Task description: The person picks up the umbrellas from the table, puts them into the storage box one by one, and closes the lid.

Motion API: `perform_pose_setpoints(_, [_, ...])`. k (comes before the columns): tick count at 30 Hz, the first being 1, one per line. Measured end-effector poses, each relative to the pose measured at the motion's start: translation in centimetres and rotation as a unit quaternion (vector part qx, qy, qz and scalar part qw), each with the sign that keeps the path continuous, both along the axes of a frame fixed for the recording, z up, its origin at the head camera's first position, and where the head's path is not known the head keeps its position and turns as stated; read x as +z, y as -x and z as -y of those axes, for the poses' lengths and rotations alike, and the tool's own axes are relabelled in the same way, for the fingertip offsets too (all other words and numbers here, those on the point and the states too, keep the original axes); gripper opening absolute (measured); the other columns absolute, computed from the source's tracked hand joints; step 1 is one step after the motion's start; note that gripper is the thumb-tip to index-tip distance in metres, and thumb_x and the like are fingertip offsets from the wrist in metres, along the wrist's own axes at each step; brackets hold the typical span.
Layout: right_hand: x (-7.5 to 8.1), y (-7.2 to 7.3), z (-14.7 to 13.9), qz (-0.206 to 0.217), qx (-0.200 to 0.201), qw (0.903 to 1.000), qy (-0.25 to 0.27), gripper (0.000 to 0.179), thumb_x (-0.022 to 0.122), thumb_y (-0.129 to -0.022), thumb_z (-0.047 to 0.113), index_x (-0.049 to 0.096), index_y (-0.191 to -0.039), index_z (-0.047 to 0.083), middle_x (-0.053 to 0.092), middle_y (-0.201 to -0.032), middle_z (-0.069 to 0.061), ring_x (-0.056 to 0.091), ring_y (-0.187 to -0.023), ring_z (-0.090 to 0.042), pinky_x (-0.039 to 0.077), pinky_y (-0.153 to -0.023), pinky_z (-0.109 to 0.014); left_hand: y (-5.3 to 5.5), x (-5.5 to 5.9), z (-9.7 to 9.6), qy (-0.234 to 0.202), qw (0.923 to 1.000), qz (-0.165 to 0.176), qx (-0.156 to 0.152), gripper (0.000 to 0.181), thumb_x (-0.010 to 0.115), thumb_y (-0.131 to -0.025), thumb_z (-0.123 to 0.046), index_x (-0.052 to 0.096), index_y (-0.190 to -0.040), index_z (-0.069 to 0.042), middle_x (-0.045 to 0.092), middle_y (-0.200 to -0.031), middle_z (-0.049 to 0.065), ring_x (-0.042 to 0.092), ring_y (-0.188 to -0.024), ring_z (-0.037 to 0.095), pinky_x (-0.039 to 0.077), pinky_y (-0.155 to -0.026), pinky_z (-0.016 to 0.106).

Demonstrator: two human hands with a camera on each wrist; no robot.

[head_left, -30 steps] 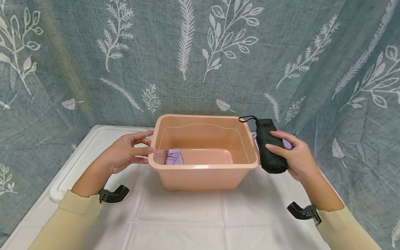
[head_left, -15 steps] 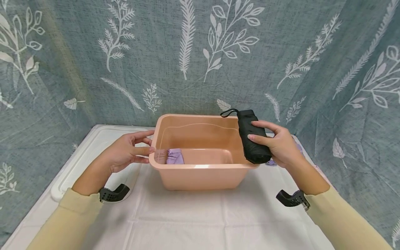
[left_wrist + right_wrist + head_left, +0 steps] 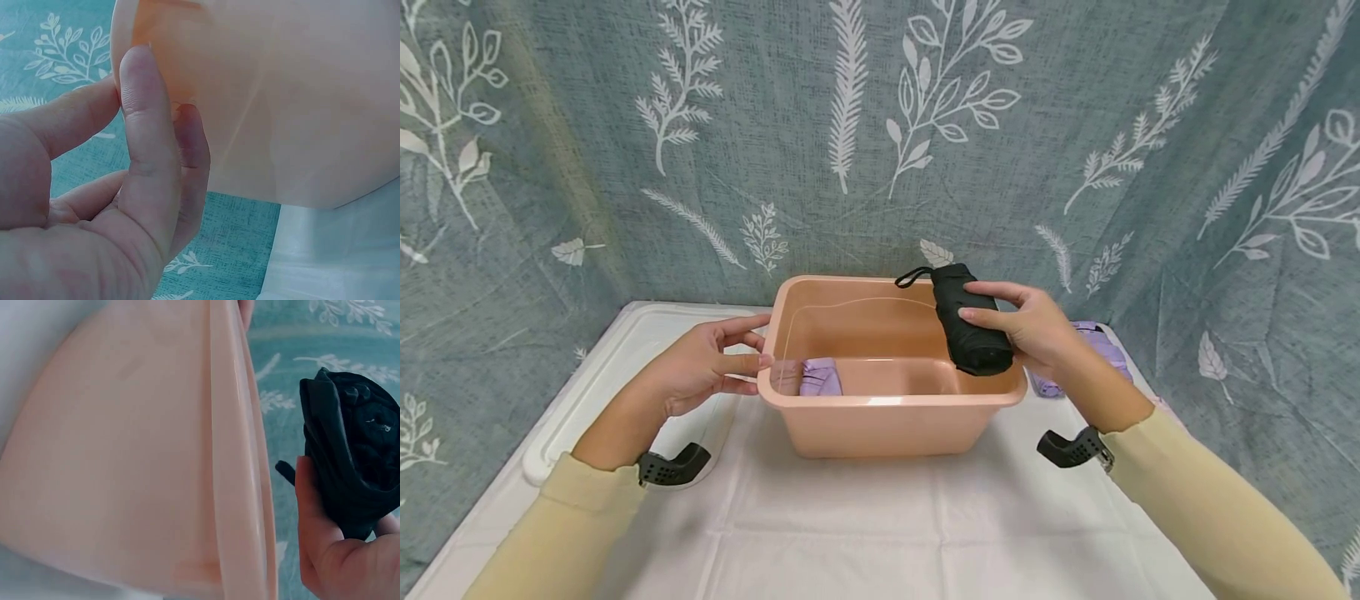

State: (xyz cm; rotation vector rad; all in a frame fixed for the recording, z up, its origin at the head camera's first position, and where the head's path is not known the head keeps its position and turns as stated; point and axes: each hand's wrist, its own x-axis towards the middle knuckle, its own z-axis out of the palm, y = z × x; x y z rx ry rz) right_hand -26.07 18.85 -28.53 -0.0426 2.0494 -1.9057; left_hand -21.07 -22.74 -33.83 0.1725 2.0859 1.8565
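Observation:
In the head view, a peach plastic tub (image 3: 880, 425) stands in the middle of the table. My left hand (image 3: 711, 367) holds its left rim, fingertips at the outer wall in the left wrist view. My right hand (image 3: 1015, 325) grips a black folded umbrella (image 3: 966, 321) over the tub's right end. Its thin wrist loop (image 3: 912, 277) sticks out to the left. From the right wrist, the umbrella (image 3: 365, 444) appears end-on, beyond the tub's rim (image 3: 234, 444). A lilac fabric bundle (image 3: 820, 377) lies inside the tub at the left.
A white lid (image 3: 625, 367) lies left of the tub, partly under my left arm. Behind my right hand is a lilac folded item (image 3: 1101, 346), partly hidden by the wrist. A grey-green leaf-patterned curtain (image 3: 790, 125) hangs around the white-covered table (image 3: 842, 533).
My right hand has carried the umbrella leftward from beside the tub to over its right end, uncovering more of the lilac item at right. The left hand has stayed put.

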Motion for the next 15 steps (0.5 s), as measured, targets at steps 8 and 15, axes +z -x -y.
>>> perform_pose_setpoints(8, [0.1, 1.0, 1.9, 0.007, 0.036, 0.9991, -0.022, 0.057, 0.078, -0.092, 0.011, 0.059, -0.145, 0.015, 0.039, -0.161, -0.010, 0.072, -0.110, -0.022, 0.065, -0.081, -0.036, 0.0, -0.1, 0.1, -0.004, 1.0000, 0.005, 0.000, 0.082, 0.073, -0.094, -0.005, 0.028, -0.163, -0.012, 0.054, -0.117, 0.004, 0.072, -0.086, 0.014, 0.065, -0.077, 0.032])
perform_pose_setpoints(15, [0.6, 1.9, 3.1, 0.016, 0.063, 0.9974, -0.030, 0.055, 0.076, -0.093, 0.009, 0.059, -0.146, 0.014, 0.050, -0.151, -0.015, 0.076, -0.094, -0.019, 0.065, -0.079, -0.036, 0.1, -0.1, 0.1, -0.005, 1.0000, 0.007, 0.000, 0.082, 0.073, -0.094, -0.004, 0.029, -0.163, -0.012, 0.054, -0.116, 0.004, 0.072, -0.087, 0.015, 0.065, -0.078, 0.032])
